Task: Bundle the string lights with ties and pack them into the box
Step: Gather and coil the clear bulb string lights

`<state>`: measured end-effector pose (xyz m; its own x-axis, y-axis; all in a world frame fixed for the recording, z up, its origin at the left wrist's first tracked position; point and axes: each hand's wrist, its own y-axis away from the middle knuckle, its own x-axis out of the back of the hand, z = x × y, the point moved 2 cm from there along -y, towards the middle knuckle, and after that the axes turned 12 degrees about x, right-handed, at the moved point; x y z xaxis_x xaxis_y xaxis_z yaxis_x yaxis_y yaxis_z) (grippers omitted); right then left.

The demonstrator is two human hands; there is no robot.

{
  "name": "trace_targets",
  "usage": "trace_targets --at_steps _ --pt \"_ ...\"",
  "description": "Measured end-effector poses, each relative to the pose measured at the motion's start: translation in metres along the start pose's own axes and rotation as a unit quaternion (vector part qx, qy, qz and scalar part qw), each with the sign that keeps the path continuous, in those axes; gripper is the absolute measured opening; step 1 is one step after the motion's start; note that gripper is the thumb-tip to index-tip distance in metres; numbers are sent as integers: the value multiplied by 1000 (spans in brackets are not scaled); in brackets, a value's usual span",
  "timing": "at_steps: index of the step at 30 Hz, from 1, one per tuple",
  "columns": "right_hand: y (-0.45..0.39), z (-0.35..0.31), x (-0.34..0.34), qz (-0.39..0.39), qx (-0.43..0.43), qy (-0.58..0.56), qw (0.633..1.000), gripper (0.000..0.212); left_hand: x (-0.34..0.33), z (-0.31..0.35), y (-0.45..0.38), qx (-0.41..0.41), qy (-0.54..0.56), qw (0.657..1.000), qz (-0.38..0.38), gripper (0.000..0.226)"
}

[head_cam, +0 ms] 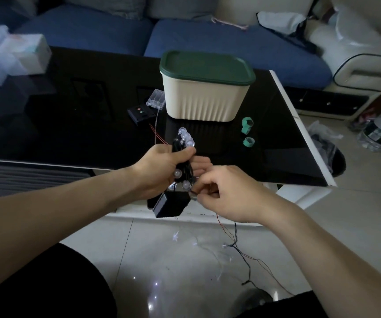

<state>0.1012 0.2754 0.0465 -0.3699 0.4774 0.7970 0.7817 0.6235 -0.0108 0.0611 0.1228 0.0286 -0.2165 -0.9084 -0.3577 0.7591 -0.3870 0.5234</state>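
The string lights are held up just in front of the box, above the worktop edge. The left hand grip is clamped on the bunch. The right hand pinches the loose wire. The wires look thin, light and floppy, so the middle is best held.

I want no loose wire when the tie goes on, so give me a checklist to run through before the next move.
1. Left hand grips the coiled string lights: ok.
2. Right hand pinches the wire by the coil: ok.
3. All wire gathered: not ok, the trailing wire hangs to the floor.
4. Tie within reach: ok, green ties lie on the table.
5. Box open: not ok, the green lid is on.
6. Black battery pack secured: cannot tell.
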Motion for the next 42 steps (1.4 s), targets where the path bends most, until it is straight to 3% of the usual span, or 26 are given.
trace_targets --at_steps 6,11,21,27,32,36,42 --pt "2 1 10 62 6 -32 998 16 -5 -14 0 4 -130 991 -10 39" --pt "2 0 13 110 -6 -57 992 15 -11 -15 2 46 -128 990 -37 44" --pt "0 2 24 192 -44 68 978 57 -18 -13 11 108 -188 969 -117 34" --pt "1 16 22 170 -92 -23 981 31 -9 -12 12 58 -265 951 -147 32" --pt "6 23 22 162 -85 -98 978 29 -9 -14 14 6 -285 947 -147 11" --pt "7 12 18 165 -32 -98 981 25 -12 -16 16 6 -338 929 -151 21" --pt "2 13 17 185 -19 -138 973 29 -13 -17 17 16 -277 942 -186 22"
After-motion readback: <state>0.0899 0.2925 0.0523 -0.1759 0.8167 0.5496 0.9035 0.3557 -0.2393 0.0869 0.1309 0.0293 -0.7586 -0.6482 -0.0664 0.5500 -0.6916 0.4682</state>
